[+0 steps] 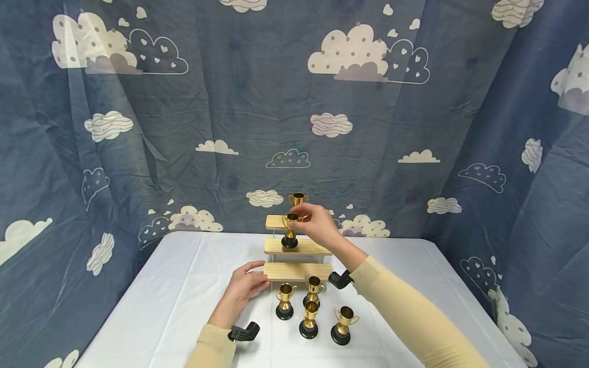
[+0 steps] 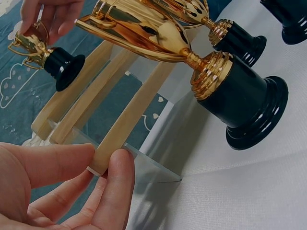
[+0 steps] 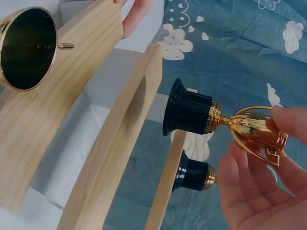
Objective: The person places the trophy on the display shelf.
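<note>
A three-step wooden stand [image 1: 298, 271] sits mid-table. My right hand [image 1: 303, 215] pinches the gold cup of a small trophy [image 1: 290, 231] by its rim; the black base [image 3: 187, 113] meets the middle step [image 3: 120, 148]. Another gold trophy [image 1: 298, 199] stands on the top step, seen behind as a second trophy base [image 3: 192, 175]. My left hand [image 1: 256, 276] grips the left end of the bottom step [image 2: 112, 139] between thumb and fingers [image 2: 117, 184].
Several gold trophies on black bases stand on the white tablecloth [image 1: 175, 286] in front of the stand, the nearest trophy [image 1: 342, 325] at the right. A blue cloud-print curtain [image 1: 230, 102] hangs behind and at both sides.
</note>
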Motion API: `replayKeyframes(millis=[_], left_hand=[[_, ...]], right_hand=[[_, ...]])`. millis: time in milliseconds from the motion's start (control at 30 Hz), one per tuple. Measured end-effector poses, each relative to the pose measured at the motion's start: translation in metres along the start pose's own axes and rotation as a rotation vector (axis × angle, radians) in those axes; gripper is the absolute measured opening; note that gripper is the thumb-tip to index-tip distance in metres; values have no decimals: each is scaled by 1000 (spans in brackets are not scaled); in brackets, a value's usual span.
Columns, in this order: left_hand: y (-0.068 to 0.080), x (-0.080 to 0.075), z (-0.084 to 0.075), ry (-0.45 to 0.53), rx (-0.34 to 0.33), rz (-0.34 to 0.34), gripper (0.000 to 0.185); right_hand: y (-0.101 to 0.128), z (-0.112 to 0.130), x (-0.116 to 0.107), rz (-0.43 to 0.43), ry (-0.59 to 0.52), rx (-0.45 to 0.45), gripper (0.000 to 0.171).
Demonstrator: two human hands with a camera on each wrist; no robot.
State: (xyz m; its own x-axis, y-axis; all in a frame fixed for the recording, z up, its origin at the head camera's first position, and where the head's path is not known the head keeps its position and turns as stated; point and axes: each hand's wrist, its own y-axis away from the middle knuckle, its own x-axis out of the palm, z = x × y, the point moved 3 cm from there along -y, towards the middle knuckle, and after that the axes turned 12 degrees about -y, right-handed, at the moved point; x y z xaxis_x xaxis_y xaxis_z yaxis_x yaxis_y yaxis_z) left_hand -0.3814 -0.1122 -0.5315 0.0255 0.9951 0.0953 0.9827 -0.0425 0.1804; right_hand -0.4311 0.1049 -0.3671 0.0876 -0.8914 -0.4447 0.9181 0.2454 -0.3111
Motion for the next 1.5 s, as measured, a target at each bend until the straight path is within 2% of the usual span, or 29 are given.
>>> replayKeyframes(millis=[433, 833, 1500], left_hand=[[1, 1, 0, 9, 2, -6, 57], [1, 0, -1, -1, 3, 3, 58], [5, 2, -3, -10, 0, 2, 58]], right_hand=[[-8, -5, 12, 18, 59, 6, 32], [-10, -4, 25, 51, 42, -9, 30], [-12, -8, 24, 48, 41, -4, 30]])
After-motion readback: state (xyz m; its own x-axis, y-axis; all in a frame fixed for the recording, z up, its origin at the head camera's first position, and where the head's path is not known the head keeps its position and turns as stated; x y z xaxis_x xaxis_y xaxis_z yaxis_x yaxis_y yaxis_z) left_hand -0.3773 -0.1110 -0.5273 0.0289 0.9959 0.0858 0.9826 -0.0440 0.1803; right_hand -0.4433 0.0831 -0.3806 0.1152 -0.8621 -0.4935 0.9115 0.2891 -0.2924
